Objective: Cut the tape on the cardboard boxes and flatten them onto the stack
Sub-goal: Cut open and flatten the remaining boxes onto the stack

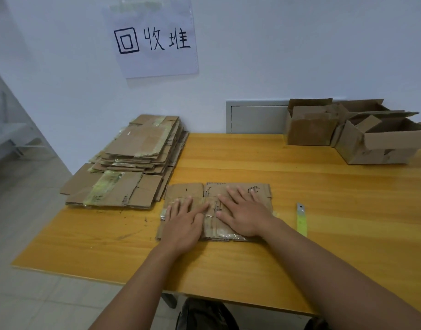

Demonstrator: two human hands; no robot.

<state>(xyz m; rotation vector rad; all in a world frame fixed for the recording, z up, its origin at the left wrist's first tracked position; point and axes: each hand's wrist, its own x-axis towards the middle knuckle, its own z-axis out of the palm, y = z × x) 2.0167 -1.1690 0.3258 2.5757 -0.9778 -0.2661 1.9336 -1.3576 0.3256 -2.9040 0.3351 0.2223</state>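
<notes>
White wall behind everything, with a paper sign [154, 39] stuck up on it that has some handwritten characters in black marker, and a grey panel [257, 119] set low in the wall further right. Below that sits a yellow wood-grain bench [300, 186].

Both of the person's hands are pressing down flat on a flattened cardboard box [188, 194] lying near the middle of the bench. Left hand [184, 219] is on the left half, right hand [244, 214] on the right half, fingers straight and spread on both, so neither grip is clamped on anything, just palms down on the cardboard. The thumbs come close to each other over the centre crease. There's bits of clear tape still showing along the box's near edge.

Just to the left and a bit further back is the stack [131, 163] of already flattened boxes, pretty tall, hanging partly off the bench's left edge, lots of shiny tape strips on them. The pressed box almost touches it at the far left corner.

Right of the hands, a box cutter [301, 219] with a yellowish-green handle lies on the bench, blade end pointing away, nobody touching it.

Far right corner has a couple of open cardboard boxes [347, 132], flaps up, not flattened yet.
</notes>
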